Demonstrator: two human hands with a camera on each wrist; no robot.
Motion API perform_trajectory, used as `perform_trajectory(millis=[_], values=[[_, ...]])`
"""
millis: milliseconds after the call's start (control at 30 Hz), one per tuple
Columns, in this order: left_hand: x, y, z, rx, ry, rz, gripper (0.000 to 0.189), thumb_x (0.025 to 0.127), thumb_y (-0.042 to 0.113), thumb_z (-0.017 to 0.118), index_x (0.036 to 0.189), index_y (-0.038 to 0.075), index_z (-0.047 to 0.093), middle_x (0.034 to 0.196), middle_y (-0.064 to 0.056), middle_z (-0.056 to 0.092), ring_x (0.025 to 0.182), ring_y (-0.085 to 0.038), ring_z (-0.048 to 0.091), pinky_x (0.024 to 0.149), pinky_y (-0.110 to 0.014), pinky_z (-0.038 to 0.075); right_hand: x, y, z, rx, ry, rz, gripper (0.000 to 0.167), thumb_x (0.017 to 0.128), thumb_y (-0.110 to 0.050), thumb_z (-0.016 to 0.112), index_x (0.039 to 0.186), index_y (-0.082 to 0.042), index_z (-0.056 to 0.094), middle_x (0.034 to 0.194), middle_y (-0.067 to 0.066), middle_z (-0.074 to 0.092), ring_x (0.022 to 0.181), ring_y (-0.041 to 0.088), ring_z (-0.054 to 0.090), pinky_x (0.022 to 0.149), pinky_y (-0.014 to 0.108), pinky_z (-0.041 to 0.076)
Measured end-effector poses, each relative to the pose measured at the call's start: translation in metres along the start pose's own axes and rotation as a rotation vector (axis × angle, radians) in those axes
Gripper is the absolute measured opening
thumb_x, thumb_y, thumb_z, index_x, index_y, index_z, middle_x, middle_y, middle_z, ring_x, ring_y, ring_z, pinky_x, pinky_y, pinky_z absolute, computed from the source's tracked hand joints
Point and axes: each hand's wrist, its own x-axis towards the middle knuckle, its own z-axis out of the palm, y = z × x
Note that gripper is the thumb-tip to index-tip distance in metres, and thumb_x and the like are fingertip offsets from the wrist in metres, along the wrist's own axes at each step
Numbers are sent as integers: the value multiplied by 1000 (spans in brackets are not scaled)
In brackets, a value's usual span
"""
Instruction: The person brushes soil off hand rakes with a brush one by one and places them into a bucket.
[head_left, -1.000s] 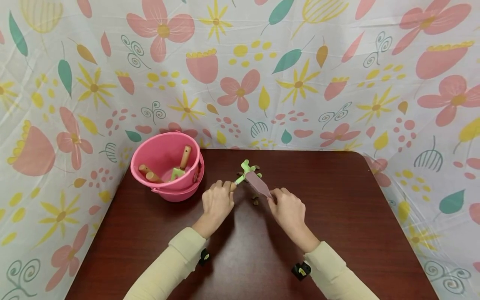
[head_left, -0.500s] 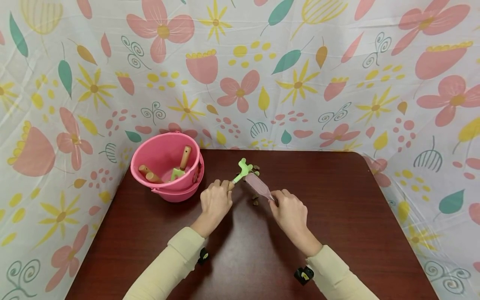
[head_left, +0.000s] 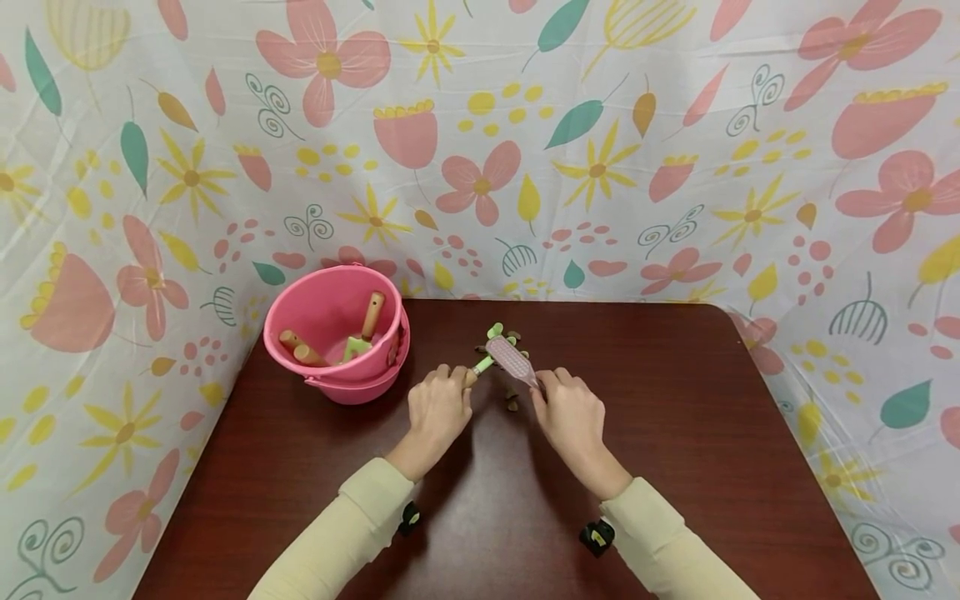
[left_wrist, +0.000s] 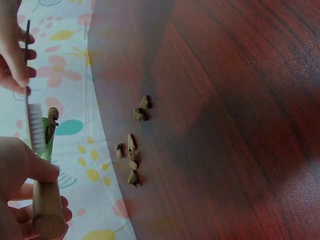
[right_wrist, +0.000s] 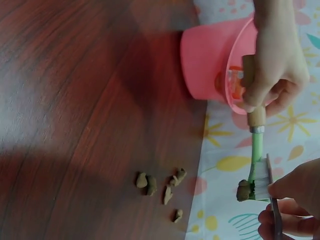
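My left hand (head_left: 441, 406) grips the wooden handle of a small green garden rake (head_left: 483, 365), held above the table. A brush (head_left: 512, 360) with a pale pinkish back is in my right hand (head_left: 573, 417), thumb and fingers closed on its handle. In the left wrist view, the brush's white bristles (left_wrist: 36, 122) press against the rake's green metal. A brown clump (right_wrist: 243, 191) clings to the rake's head in the right wrist view. Several brown lumps (left_wrist: 132, 157) lie on the table below. The brush hides part of the rake's head in the head view.
Stacked pink buckets (head_left: 360, 387) stand at the back left. Inside are wooden-handled tools, one a green fork (head_left: 356, 347). The dark wooden table (head_left: 660, 375) meets a flower-patterned cloth (head_left: 480, 250) at the back and sides.
The brush first slid down and right, then went back up and left over the rake's head. Both hands shifted slightly with it. The rake moved a little right, and its head is now more covered.
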Motion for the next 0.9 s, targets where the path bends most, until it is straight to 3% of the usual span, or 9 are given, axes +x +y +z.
perform_trajectory(millis=[200,900], values=[[3,-2,2,27,37,14,14,67,20,75,76,14,65,63,-3,53,57,-22,56,41,-34,43,-2,2,1,-3,-19,-1,17,76,-17,72,91,-9,71,77,4,64,61,25,59,41,39,43],[8,-7,2,43,29,-10,15,69,21,76,77,13,66,64,-5,54,57,-24,57,42,-36,43,-19,17,-3,-7,-9,-7,20,73,-19,76,91,-11,71,77,4,64,59,24,59,39,36,42]])
